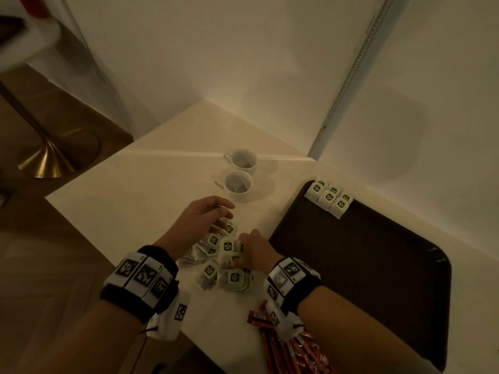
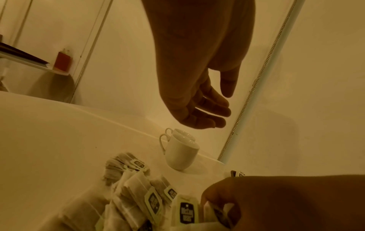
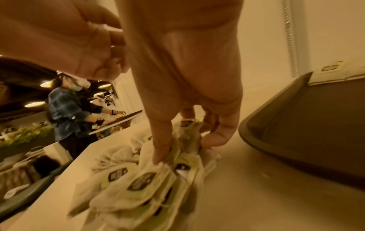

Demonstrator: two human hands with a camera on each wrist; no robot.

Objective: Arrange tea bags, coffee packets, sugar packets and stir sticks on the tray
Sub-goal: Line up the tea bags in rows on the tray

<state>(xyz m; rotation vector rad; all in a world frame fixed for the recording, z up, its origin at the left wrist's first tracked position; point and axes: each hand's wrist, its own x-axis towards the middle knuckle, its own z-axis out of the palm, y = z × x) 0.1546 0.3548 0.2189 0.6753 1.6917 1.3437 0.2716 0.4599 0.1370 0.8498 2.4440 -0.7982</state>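
A pale counter (image 1: 135, 190) in a dim corner: six tea bags (image 1: 329, 197) sit on the tray (image 1: 364, 265) – most remain in the pile (image 1: 224, 263). Right hand (image 1: 256, 248) pinches pile bags; left hand (image 1: 202, 217) hovers, fingers relaxed. Red packets (image 1: 272, 338) untouched.

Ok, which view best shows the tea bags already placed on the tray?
The head view: the placed tea bags sit in overlapping rows at the far corner of the tray. The right wrist view catches only a blurred edge of them; the left wrist view shows a sliver behind the right hand.
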